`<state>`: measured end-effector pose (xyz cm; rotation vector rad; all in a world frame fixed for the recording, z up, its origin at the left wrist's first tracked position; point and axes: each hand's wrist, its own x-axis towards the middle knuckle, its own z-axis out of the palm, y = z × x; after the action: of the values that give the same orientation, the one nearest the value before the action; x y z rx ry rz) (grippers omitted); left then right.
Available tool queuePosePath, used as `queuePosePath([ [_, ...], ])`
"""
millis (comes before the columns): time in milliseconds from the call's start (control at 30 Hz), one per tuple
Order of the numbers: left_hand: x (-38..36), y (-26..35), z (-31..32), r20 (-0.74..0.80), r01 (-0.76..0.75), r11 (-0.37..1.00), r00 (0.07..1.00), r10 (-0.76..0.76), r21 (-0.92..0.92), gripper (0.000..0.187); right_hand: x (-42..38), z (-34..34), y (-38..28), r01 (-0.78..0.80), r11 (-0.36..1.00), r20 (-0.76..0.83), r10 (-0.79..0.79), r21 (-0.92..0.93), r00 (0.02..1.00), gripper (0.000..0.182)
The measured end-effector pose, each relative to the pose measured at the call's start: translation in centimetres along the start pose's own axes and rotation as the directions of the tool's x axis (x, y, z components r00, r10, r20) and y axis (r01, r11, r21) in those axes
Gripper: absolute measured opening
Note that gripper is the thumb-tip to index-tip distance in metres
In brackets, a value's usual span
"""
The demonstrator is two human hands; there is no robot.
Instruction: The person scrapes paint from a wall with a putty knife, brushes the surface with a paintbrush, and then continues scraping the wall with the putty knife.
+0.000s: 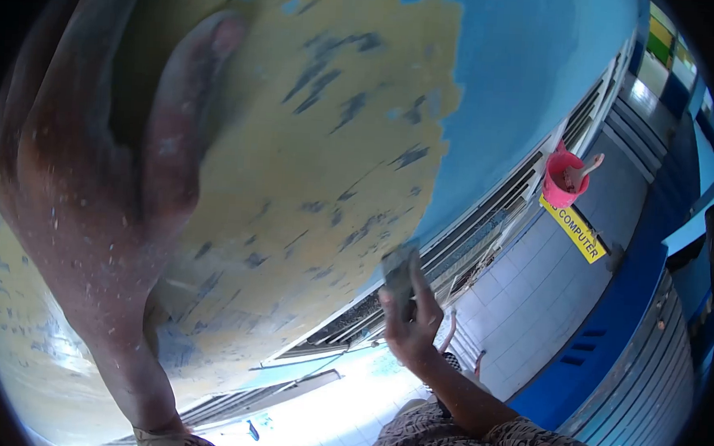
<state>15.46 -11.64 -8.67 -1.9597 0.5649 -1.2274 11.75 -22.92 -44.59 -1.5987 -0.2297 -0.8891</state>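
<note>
"where is the small grey rectangular block (399,278)?"
"in the bare right hand (413,332), clamped between thumb and fingers, near the patchy yellow-and-blue painted wall (343,174)."
"and the bare left hand (92,193)?"
"thumb and fingers apart, before the wall; contact, i cannot tell."

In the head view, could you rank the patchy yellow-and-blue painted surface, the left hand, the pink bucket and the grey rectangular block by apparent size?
1. Patchy yellow-and-blue painted surface
2. Left hand
Unranked below: pink bucket and grey rectangular block look alike, and the right hand partly covers the block.
</note>
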Motion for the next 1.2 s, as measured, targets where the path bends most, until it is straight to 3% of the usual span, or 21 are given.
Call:
queuePosePath([
  [67,-0.2,-0.5,0.3,-0.031,-0.025,1.000,0.999,0.025,0.012,0.060,4.6,-0.9,0.1,-0.148,0.988,-0.130,0.151,0.030,0.980,0.062],
  [133,0.0,-0.6,0.6,-0.057,-0.032,0.999,0.998,0.033,0.021,0.060,10.9,-3.5,1.5,-0.030,0.981,-0.231,-0.016,-0.193,0.973,0.064],
  [200,0.7,0.1,0.6,-0.076,-0.035,0.999,0.996,0.038,0.037,0.060,15.9,-6.9,-0.9,-0.286,0.948,-0.184,0.259,-0.137,0.948,0.065],
  [300,0.0,-1.2,1.2,-0.101,-0.053,0.997,0.993,0.059,0.062,0.060,17.0,-7.7,-0.3,-0.372,0.928,-0.172,0.371,0.027,0.912,0.064],
  [367,-0.2,-1.5,1.4,-0.135,-0.049,0.996,0.989,0.059,0.075,0.059,12.6,-5.3,0.6,-0.233,0.971,-0.158,0.222,-0.055,0.962,0.055],
  [400,-0.3,-1.4,1.3,-0.155,-0.047,0.995,0.986,0.059,0.083,0.059,9.1,-4.4,1.7,-0.068,0.996,-0.077,0.064,-0.057,0.995,0.055],
  [433,-0.1,-1.5,1.5,-0.174,-0.046,0.995,0.983,0.061,0.091,0.059,5.3,-4.0,2.4,-0.028,0.998,0.078,0.023,0.063,0.997,0.061],
  [467,-0.3,-1.8,1.7,-0.190,-0.046,0.994,0.980,0.065,0.100,0.059,2.0,-3.8,1.7,0.020,0.998,0.161,-0.010,-0.060,0.987,0.070],
  [500,-0.1,-1.4,1.4,-0.202,-0.048,0.994,0.977,0.068,0.099,0.059,0.7,-5.0,-0.2,-0.039,0.999,0.278,0.047,-0.033,0.959,0.074],
  [533,-0.2,-1.0,1.3,-0.156,-0.011,0.990,0.987,0.033,0.142,0.059,-0.8,-6.2,-0.3,-0.218,0.974,0.455,0.223,-0.064,0.862,0.073],
  [567,-0.1,-0.6,1.1,-0.114,0.027,0.982,0.994,-0.005,0.188,0.058,-2.4,-6.8,1.2,-0.263,0.963,0.484,0.205,0.054,0.851,0.071],
  [600,0.1,-0.2,0.9,-0.129,0.030,0.981,0.992,-0.004,0.194,0.058,-3.3,-8.1,2.1,-0.251,0.966,0.475,0.195,0.058,0.858,0.071],
  [667,0.4,0.6,0.4,-0.077,0.055,0.976,0.996,-0.040,0.212,0.059,-4.0,-11.0,3.4,-0.414,0.907,0.437,0.402,-0.074,0.805,0.069],
  [733,0.9,1.3,0.0,-0.086,0.099,0.979,0.993,-0.084,0.178,0.060,-2.7,-14.5,2.8,-0.498,0.855,0.346,0.515,-0.144,0.784,0.066],
  [900,4.4,3.0,-0.9,-0.140,0.124,0.990,0.981,-0.132,-0.062,0.062,-1.2,-19.1,3.2,-0.426,0.861,0.153,0.477,-0.277,0.865,0.060],
  [967,7.1,3.4,-0.4,-0.198,0.107,0.986,0.971,-0.130,-0.124,0.062,-0.8,-19.4,2.1,-0.556,0.784,0.087,0.597,-0.276,0.798,0.060],
  [1033,10.3,4.2,0.3,-0.276,0.095,0.976,0.950,-0.148,-0.197,0.062,-1.7,-18.9,2.5,-0.503,0.823,0.114,0.545,-0.265,0.831,0.061],
  [1100,12.9,6.1,1.5,-0.298,0.122,0.982,0.941,-0.161,-0.146,0.065,-2.5,-18.2,2.2,-0.482,0.844,0.154,0.522,-0.235,0.839,0.061],
  [1167,13.4,9.3,2.3,-0.250,0.064,0.989,0.964,-0.095,-0.131,0.065,-3.9,-17.1,2.5,-0.430,0.882,0.188,0.463,-0.194,0.866,0.063],
  [1200,13.1,11.1,2.8,-0.201,0.022,0.990,0.978,-0.050,-0.140,0.066,-4.5,-16.9,2.4,-0.463,0.860,0.221,0.504,-0.214,0.835,0.064],
])
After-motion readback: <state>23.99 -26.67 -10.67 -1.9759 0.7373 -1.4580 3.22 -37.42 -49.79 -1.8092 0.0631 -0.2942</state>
